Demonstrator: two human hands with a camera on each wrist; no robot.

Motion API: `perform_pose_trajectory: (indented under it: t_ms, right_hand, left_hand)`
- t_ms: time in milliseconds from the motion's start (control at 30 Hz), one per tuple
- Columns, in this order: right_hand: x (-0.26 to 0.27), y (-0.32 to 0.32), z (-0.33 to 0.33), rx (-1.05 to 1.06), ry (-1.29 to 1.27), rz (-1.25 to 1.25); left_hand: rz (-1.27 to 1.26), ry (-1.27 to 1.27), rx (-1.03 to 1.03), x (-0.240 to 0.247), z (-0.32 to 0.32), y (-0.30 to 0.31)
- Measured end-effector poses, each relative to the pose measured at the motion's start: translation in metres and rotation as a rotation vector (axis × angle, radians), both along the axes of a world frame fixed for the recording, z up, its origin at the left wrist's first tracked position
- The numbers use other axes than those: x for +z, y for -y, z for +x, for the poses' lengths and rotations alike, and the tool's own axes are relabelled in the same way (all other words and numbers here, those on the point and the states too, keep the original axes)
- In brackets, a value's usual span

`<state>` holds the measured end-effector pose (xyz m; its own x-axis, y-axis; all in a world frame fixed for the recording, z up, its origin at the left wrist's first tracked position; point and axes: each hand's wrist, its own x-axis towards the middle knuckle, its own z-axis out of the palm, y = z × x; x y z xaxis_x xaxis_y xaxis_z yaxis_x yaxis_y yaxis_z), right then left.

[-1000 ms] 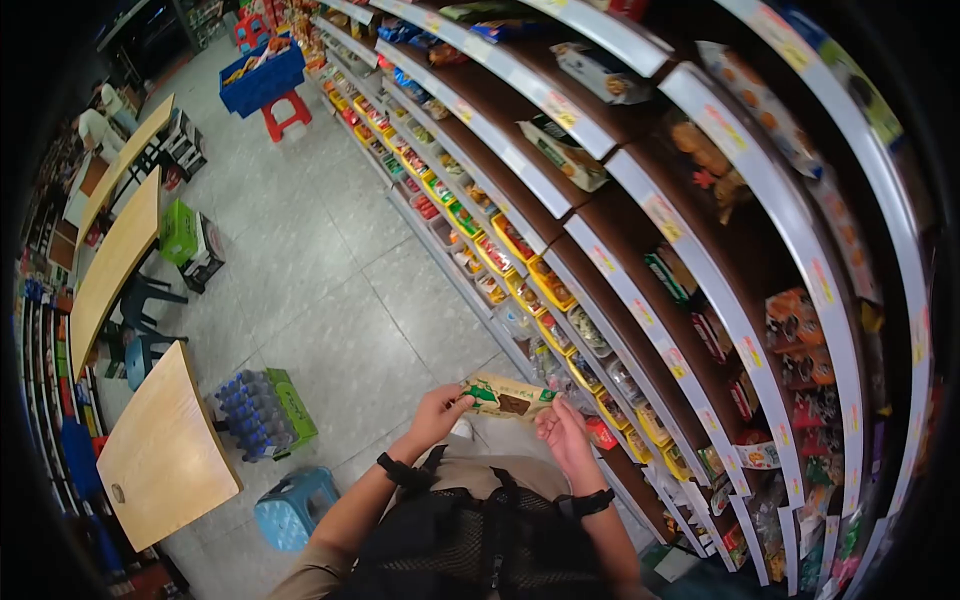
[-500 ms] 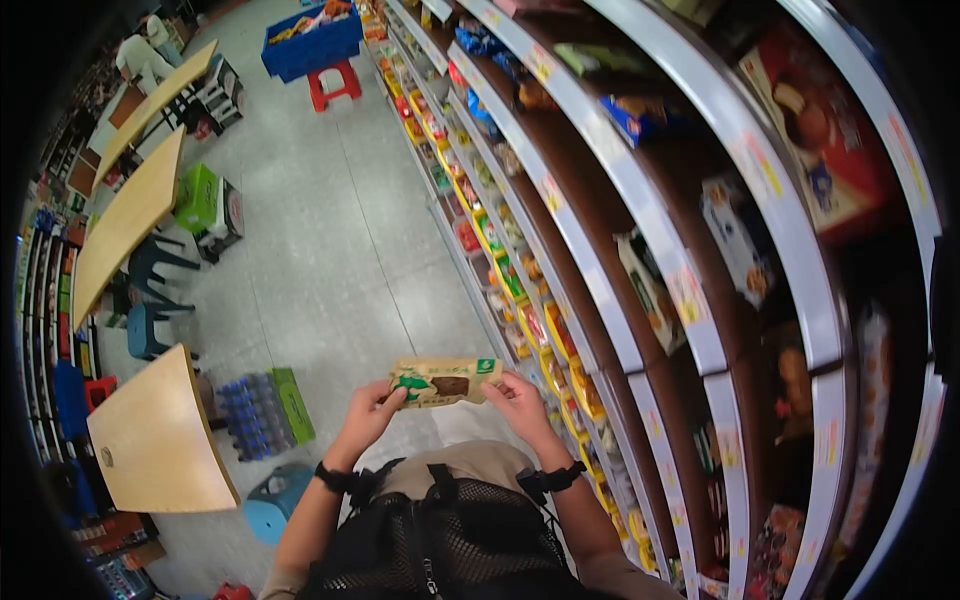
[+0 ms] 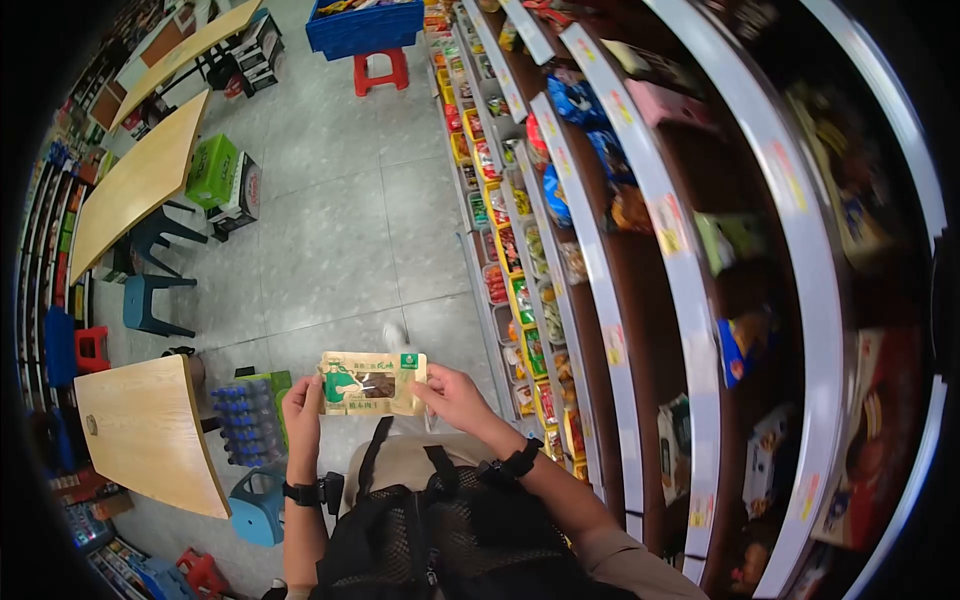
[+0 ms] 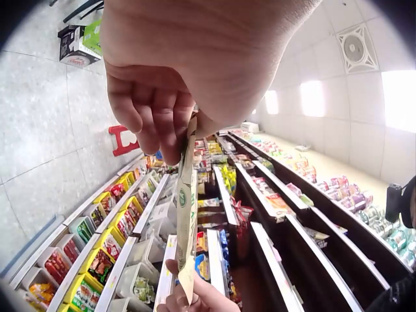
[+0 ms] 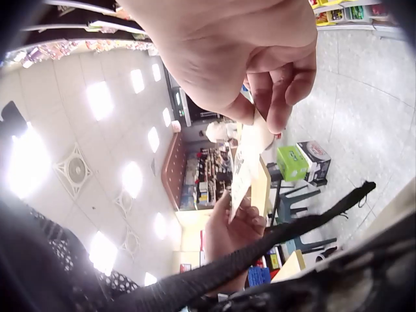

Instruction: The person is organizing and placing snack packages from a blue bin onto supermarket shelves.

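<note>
A tan snack packet [image 3: 374, 384] with green print and a small window of brown food is held flat in front of the body in the head view. My left hand [image 3: 303, 405] pinches its left end and my right hand [image 3: 455, 398] pinches its right end, thumbs on top. Edge-on in the left wrist view, the packet [image 4: 187, 208] runs from the left hand [image 4: 166, 97] down to the right hand's fingers. The right wrist view shows the right hand [image 5: 260, 71] gripping one end, with the left hand [image 5: 231, 227] at the other.
Shelves [image 3: 630, 300] of packaged snacks rise on the right, bins at their foot. Wooden tables [image 3: 150, 430] stand at left beside a bottle pack [image 3: 250, 425] and a blue stool [image 3: 258, 505]. Ahead, a blue crate [image 3: 365, 30] sits on a red stool [image 3: 380, 72] over grey floor tiles [image 3: 330, 220].
Both hands, still holding the packet, have shifted left in the head view, and its printed face now shows more squarely. The view has turned and moved forward along the aisle.
</note>
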<state>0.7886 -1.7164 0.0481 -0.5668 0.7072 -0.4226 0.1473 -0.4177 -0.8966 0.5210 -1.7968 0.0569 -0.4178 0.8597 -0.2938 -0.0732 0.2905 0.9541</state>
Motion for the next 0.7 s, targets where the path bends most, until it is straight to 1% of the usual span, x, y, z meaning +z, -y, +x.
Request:
perform_pose_trajectory:
  t_ms: [67,100,133,167,200,233,267,300,367,400,433,467,500,533,600,667,700]
  right_hand:
    - [-0.009,-0.038,-0.024,-0.065,-0.025,0.022]
    - [-0.016,-0.07,-0.036,-0.055,-0.026,0.022]
    - [-0.024,-0.105,-0.045,-0.091,-0.027,0.018]
    - [-0.029,-0.14,-0.054,-0.127,-0.027,0.013]
    - [-0.03,-0.172,-0.062,-0.128,-0.024,0.016]
    - [-0.028,-0.201,-0.068,-0.163,0.019,0.025]
    - [-0.025,-0.232,-0.075,-0.197,0.063,0.034]
    - [-0.021,-0.262,-0.082,-0.193,0.071,0.03]
    - [-0.014,-0.323,-0.099,-0.277,0.119,0.036]
    - [-0.007,-0.352,-0.109,-0.265,0.118,0.032]
    - [0.002,-0.38,-0.119,-0.294,0.085,0.002]
    - [0.005,-0.404,-0.13,-0.324,0.053,-0.029]
    - [0.001,-0.418,-0.147,-0.366,0.023,-0.023]
    - [0.004,-0.437,-0.158,-0.365,0.017,-0.039]
    - [0.016,-0.49,-0.173,-0.44,0.083,0.06]
    - [0.008,-0.525,-0.18,-0.469,0.035,0.041]
    - [0.007,-0.544,-0.187,-0.475,0.004,-0.019]
  left_hand:
    - [-0.03,0.025,0.022,-0.004,-0.018,-0.04]
    - [-0.065,0.046,0.046,-0.01,-0.028,-0.072]
    - [-0.099,0.068,0.07,-0.016,-0.042,-0.107]
    - [-0.09,0.081,0.023,-0.028,-0.058,-0.145]
    - [-0.087,0.084,0.022,-0.036,-0.068,-0.183]
    - [-0.045,0.081,-0.061,-0.041,-0.073,-0.221]
    - [-0.003,0.078,-0.144,-0.04,-0.079,-0.259]
    - [-0.007,0.086,-0.14,-0.03,-0.084,-0.296]
    - [-0.037,0.149,-0.226,-0.008,-0.098,-0.376]
    - [-0.04,0.148,-0.214,-0.005,-0.11,-0.409]
    - [-0.019,0.2,-0.232,-0.004,-0.121,-0.439]
    - [0.004,0.252,-0.251,-0.004,-0.13,-0.468]
    - [-0.011,0.245,-0.249,-0.001,-0.141,-0.494]
    - [-0.002,0.222,-0.247,0.003,-0.15,-0.52]
    - [0.018,0.185,-0.252,0.008,-0.17,-0.561]
    - [-0.049,0.114,-0.261,0.005,-0.191,-0.597]
    - [-0.015,0.137,-0.253,0.006,-0.202,-0.621]
